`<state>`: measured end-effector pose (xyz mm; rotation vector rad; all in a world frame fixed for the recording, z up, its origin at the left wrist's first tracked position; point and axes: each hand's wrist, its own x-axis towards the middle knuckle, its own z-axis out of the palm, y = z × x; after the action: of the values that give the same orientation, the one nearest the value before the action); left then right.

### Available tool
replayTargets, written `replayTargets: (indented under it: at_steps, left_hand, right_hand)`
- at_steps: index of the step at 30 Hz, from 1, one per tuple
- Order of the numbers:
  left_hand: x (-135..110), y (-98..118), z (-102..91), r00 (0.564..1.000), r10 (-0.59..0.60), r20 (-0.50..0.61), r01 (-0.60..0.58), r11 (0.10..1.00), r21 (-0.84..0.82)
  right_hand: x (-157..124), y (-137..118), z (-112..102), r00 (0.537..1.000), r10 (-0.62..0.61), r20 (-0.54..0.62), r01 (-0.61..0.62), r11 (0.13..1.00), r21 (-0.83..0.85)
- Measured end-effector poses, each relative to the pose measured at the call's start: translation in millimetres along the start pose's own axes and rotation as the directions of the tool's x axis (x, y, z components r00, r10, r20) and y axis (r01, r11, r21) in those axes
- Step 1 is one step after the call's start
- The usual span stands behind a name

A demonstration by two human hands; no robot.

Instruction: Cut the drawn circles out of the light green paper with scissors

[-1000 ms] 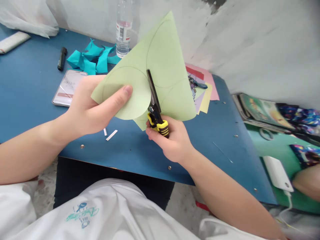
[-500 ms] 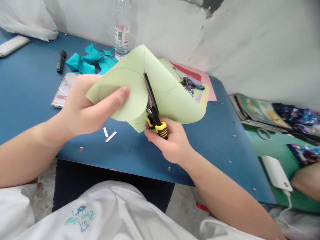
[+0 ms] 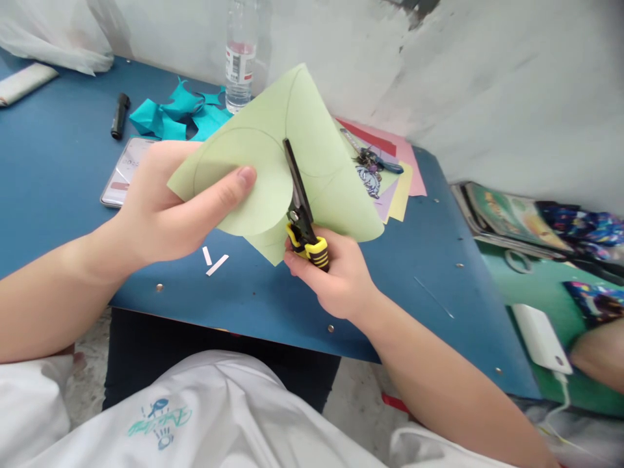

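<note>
A light green sheet of paper (image 3: 244, 149) with pencilled circles is held up over the table. My left hand (image 3: 180, 201) pinches it at its left side, thumb on top. Part of one circle is cut free along its lower right edge. My right hand (image 3: 336, 273) is closed around the yellow-and-black handles of a pair of scissors (image 3: 298, 188). The dark blades point up and away, lying along the circle's right edge with the paper at them. Fingers behind the paper and inside the handles are mostly hidden.
On the blue table (image 3: 273, 305) lie a phone (image 3: 124, 172), a black marker (image 3: 119, 117), teal paper scraps (image 3: 180, 110) and white strips (image 3: 217, 265). A water bottle (image 3: 240, 65) stands behind. Coloured papers (image 3: 400, 195) lie right; a power bank (image 3: 541, 338) rests beside a person's arm (image 3: 602, 354).
The green sheet's far corner has shifted up and right, and its right side has drawn inward. The scissors have moved slightly right. Both hands keep their holds.
</note>
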<state>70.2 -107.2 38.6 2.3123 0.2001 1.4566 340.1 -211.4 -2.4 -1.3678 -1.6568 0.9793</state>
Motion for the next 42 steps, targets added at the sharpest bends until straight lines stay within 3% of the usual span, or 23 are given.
replayTargets:
  at_steps: [3, 13, 20, 35, 42]
  left_hand:
    - [0.5, -8.6, -0.2, 1.000, 0.030, 0.002, -0.030, 0.999, -0.011]
    - [1.0, -7.4, -3.0, 0.999, 0.036, 0.017, -0.036, 0.999, 0.009]
    - [0.3, -3.3, -4.2, 1.000, -0.005, 0.031, 0.003, 0.997, 0.080]
    - [-0.9, 4.0, -4.1, 0.996, -0.081, 0.029, 0.081, 0.997, 0.002]
    - [-0.8, 3.7, -10.1, 0.984, -0.131, 0.124, 0.125, 0.991, 0.056]
  right_hand:
    - [-0.9, 0.6, -0.1, 1.000, -0.006, 0.005, 0.006, 1.000, 0.002]
    - [1.7, 0.3, -0.4, 1.000, -0.009, -0.007, 0.010, 1.000, 0.027]
    - [1.9, -3.5, -2.6, 0.999, 0.002, 0.040, -0.004, 0.998, 0.056]
    - [2.4, -1.9, -2.9, 0.998, 0.005, 0.058, -0.010, 0.996, 0.090]
    - [2.1, -0.3, -0.8, 0.998, -0.010, 0.066, 0.002, 0.993, 0.119]
